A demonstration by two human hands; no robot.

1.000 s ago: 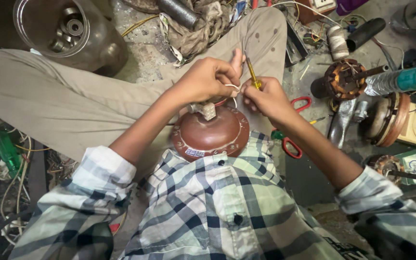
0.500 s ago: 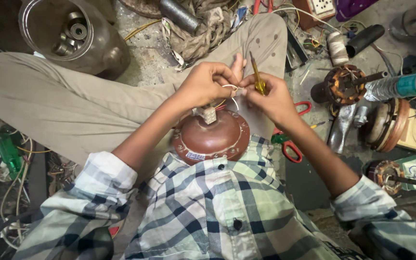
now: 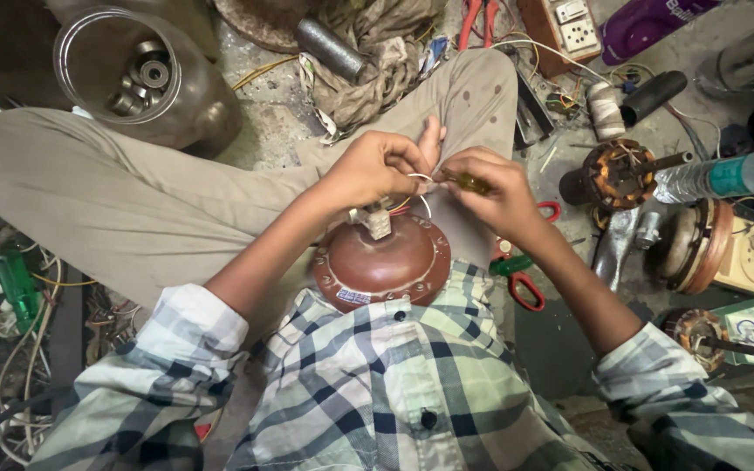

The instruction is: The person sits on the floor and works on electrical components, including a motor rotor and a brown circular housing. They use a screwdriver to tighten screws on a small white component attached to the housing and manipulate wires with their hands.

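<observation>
A round reddish-brown motor housing (image 3: 381, 262) rests in my lap against my plaid shirt, with a pale terminal block (image 3: 375, 218) on top. My left hand (image 3: 375, 166) pinches thin white wires (image 3: 421, 181) that rise from the block. My right hand (image 3: 492, 187) grips a small yellow-handled screwdriver (image 3: 467, 181), its tip pointing left at the wires between the two hands. Both hands hover just above the housing, almost touching each other.
A clear jar with several bearings (image 3: 137, 74) lies at the upper left. Red-handled pliers (image 3: 525, 283) sit by my right forearm. Wound motor cores (image 3: 613, 174), a fan motor part (image 3: 691, 244), a plastic bottle (image 3: 726, 174), sockets and loose wires crowd the floor on the right.
The screwdriver has tipped from upright to lying nearly level, pointing at the wires. Both hands have shifted slightly closer together above the terminal block.
</observation>
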